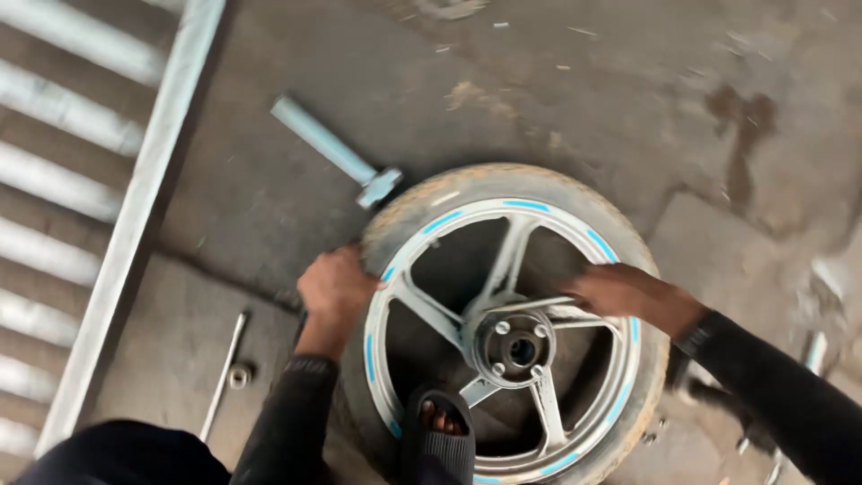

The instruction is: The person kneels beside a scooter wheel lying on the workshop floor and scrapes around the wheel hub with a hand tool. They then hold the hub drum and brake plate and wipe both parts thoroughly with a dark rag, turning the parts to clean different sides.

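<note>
Head view: the left hand (334,289) is clamping its grip over the tyre (467,184) at the left edge of the wheel, fingers curled tight around the rubber where it meets the rim (503,208). The right hand (620,292) is reaching in from the right of the frame and lying across a spoke (557,310) near the right side of the rim; motion blur is smearing the fingers, so I cannot tell whether that grip is spread or pressed together. The motorcycle wheel is lying flat on the concrete floor (269,198) in the lower middle of the frame, silver with blue stripes, its hub (516,348) facing up. A sandalled foot (440,431) is pressing on the tyre's lower edge, pinning it.

Judging from this, the step in hand is working the tyre against the rim while the foot is holding the wheel steady. The next move is likely calling for a firm pull or push at the left edge, with weight kept on the foot so the wheel is not sliding.

A hammer (334,151) is lying at the upper left, its head just beside the tyre. A thin rod (224,373) and a small nut (239,374) are lying at the lower left.
</note>
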